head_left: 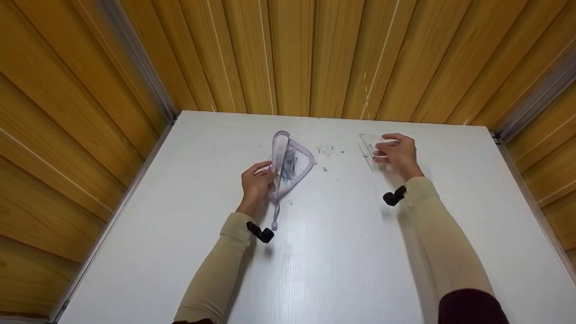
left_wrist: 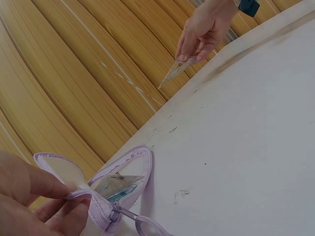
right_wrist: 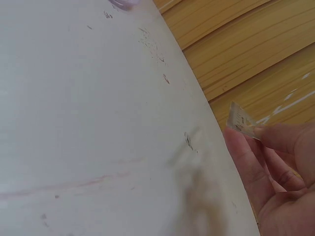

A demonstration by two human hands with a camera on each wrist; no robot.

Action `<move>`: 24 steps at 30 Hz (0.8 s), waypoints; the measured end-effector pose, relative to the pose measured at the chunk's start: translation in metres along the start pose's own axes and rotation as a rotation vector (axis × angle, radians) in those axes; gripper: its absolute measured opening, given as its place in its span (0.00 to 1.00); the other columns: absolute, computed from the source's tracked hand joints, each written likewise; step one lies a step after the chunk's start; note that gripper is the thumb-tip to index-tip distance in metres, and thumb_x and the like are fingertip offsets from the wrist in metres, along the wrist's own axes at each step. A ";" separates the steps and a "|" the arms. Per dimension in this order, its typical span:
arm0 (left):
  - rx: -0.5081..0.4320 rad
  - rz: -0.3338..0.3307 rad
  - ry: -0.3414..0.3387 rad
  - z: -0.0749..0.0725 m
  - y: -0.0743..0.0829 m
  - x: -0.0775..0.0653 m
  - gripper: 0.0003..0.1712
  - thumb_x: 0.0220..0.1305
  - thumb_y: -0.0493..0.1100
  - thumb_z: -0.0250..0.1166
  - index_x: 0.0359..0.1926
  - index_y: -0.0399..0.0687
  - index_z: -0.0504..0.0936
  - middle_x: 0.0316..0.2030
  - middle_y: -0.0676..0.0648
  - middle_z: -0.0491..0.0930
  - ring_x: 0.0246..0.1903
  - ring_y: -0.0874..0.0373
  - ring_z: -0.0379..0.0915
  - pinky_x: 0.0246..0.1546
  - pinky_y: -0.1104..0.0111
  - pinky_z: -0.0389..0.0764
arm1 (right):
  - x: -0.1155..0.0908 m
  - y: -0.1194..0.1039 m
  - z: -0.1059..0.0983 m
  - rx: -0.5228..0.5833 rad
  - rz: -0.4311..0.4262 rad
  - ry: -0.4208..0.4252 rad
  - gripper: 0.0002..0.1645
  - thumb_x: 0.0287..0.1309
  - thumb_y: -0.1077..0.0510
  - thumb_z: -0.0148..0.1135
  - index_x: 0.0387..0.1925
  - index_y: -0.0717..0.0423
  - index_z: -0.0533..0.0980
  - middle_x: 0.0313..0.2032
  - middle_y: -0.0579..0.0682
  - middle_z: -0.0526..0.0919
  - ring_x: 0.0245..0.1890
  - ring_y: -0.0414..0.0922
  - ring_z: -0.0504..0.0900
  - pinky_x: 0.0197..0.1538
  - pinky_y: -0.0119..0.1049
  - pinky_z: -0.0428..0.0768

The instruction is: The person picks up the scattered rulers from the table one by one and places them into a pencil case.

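Observation:
My left hand grips the edge of a clear zip pouch with lilac trim, pinching it between thumb and fingers. The pouch mouth gapes, and in the left wrist view a clear set square and a bluish item show inside it. From the zip hangs a lilac pull strap. Over to the right, my right hand pinches a transparent triangular set square above the table. Its markings show in the right wrist view, where the thumb and fingers cover one end of the set square.
Both hands are over a white table with small dark marks between them. Yellow wood-look panels stand behind the table and along both sides. Each wrist carries a small black camera mount.

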State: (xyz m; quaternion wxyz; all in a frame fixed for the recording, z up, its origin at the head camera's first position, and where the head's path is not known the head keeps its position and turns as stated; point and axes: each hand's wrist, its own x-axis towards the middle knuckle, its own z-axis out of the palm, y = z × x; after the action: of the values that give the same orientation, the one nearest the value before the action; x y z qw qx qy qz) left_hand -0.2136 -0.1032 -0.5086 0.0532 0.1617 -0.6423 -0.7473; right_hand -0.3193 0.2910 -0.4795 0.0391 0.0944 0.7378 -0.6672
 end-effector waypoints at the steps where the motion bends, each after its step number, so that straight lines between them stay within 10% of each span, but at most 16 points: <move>1: -0.003 0.004 -0.001 0.000 0.000 0.000 0.18 0.60 0.28 0.71 0.52 0.42 0.87 0.42 0.40 0.88 0.33 0.53 0.82 0.27 0.69 0.79 | 0.000 0.000 0.002 0.004 -0.007 -0.003 0.30 0.65 0.63 0.69 0.66 0.62 0.71 0.49 0.59 0.83 0.41 0.49 0.90 0.45 0.46 0.86; 24: 0.014 -0.012 0.027 0.000 -0.001 0.001 0.18 0.59 0.28 0.70 0.50 0.43 0.88 0.40 0.40 0.88 0.31 0.55 0.82 0.24 0.69 0.77 | 0.006 0.001 0.075 -0.003 0.001 -0.060 0.28 0.65 0.65 0.68 0.65 0.60 0.72 0.48 0.60 0.84 0.40 0.49 0.89 0.42 0.44 0.87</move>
State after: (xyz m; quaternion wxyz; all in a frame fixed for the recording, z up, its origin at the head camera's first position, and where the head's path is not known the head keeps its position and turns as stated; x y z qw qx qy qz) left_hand -0.2141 -0.1036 -0.5103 0.0561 0.1758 -0.6458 -0.7409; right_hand -0.3305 0.2171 -0.4895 0.0620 0.0748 0.7372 -0.6686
